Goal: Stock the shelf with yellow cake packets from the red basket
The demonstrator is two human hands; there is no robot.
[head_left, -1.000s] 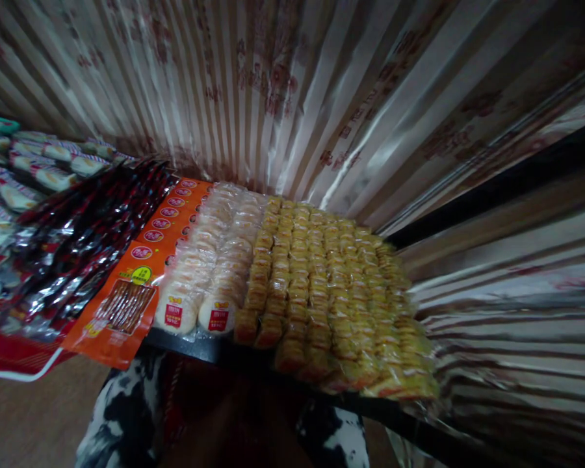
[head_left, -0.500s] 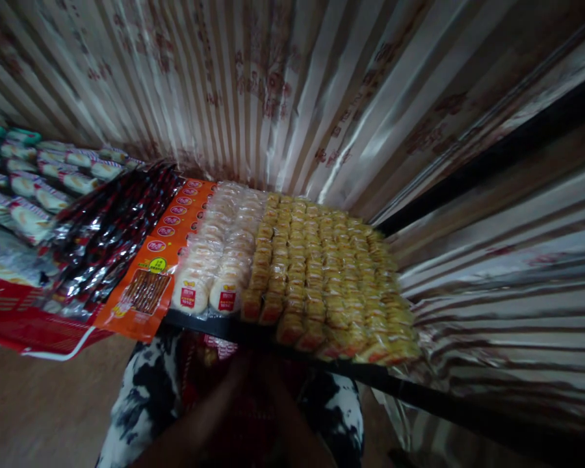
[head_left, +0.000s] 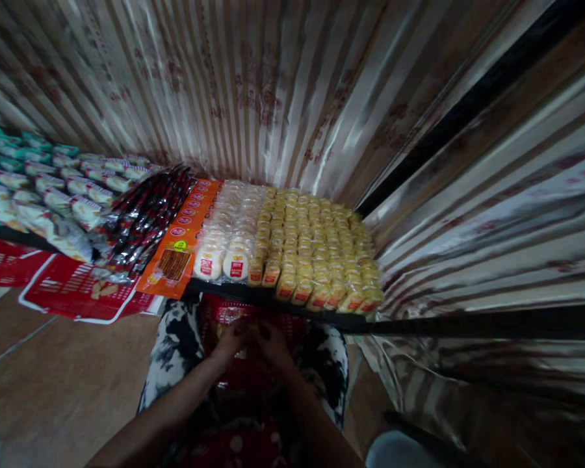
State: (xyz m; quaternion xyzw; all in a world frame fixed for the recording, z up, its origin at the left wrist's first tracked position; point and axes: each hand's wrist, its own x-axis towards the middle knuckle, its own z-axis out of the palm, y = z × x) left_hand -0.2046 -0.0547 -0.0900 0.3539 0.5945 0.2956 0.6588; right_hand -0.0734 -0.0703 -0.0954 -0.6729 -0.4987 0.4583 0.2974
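Note:
My left hand and my right hand come together over my lap, just below the shelf edge. Their fingers look curled inward in the dim light. What they hold, if anything, I cannot make out. Under and around them is a shiny red plastic bag between my knees. Closest on the shelf are rows of white round wrapped crackers with red labels. Right of those stand many rows of small yellow wrapped snacks. An orange packet of brown sticks lies on the left of the crackers.
Dark red-and-black wrapped sticks lie piled further left, beside white and green snack packets. Red printed bags hang below the black shelf edge. A striped curtain closes off the back, with a dark bar crossing at right.
The view has shifted, so the shelf appears higher and more of the left-hand packets shows. My hands, dark and blurred before, now show more clearly, still together over my lap.

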